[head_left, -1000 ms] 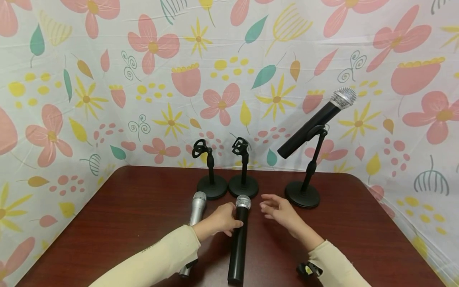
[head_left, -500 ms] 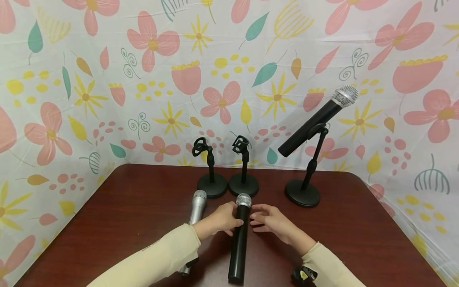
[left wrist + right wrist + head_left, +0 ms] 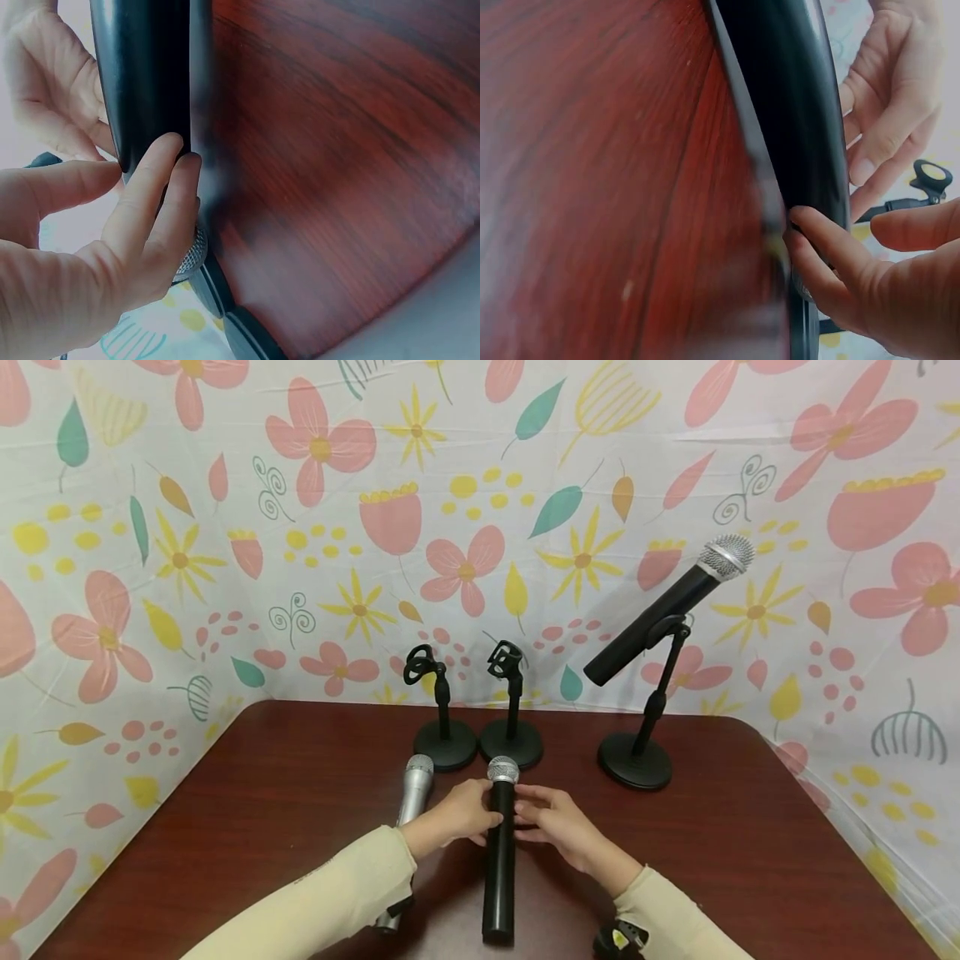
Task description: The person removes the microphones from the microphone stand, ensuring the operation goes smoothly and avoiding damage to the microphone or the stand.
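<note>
A black microphone [image 3: 499, 868] with a silver mesh head lies lengthwise between both hands. My left hand [image 3: 461, 812] grips it from the left just below the head; in the left wrist view its thumb is at one side and the fingers [image 3: 139, 199] reach around the other. From the right, my right hand [image 3: 562, 828] touches the barrel with extended fingertips. Its thumb [image 3: 915, 227] stands apart from the barrel in the right wrist view. Left of it, a silver microphone [image 3: 414, 793] lies on the table, partly hidden by the left forearm.
Two bare black microphone stands [image 3: 445, 745] [image 3: 512, 743] stand side by side behind the hands. Farther right, a third stand [image 3: 634, 762] holds another black microphone [image 3: 652, 625] tilted up. The dark red table [image 3: 300, 793] meets a flowered cloth backdrop [image 3: 465, 460].
My right hand has moved left until its fingers meet the black microphone. The microphone has straightened slightly, its head shifting a little left, with my left hand staying on it.
</note>
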A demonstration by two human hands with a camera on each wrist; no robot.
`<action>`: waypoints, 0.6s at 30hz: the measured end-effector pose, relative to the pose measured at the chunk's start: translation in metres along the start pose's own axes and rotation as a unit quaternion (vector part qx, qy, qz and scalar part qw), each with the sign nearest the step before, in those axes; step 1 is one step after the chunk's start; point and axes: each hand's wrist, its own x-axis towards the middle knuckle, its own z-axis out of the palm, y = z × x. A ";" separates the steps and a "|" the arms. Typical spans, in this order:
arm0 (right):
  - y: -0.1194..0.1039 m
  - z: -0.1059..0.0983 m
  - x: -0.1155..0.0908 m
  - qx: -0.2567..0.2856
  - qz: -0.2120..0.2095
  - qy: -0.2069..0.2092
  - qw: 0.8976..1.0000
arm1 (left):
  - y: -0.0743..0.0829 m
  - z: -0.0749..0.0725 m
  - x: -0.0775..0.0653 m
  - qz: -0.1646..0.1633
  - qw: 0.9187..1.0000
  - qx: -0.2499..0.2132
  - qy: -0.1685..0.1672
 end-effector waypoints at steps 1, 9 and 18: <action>-0.001 0.002 0.001 0.001 -0.001 0.002 1.000 | 0.000 -0.001 -0.001 0.000 1.000 0.004 0.001; -0.006 0.016 0.009 0.009 -0.001 0.009 1.000 | -0.002 -0.014 -0.004 0.000 0.999 0.034 0.007; -0.004 0.033 0.020 0.022 0.003 -0.004 1.000 | -0.008 -0.028 -0.014 0.014 0.995 0.097 0.025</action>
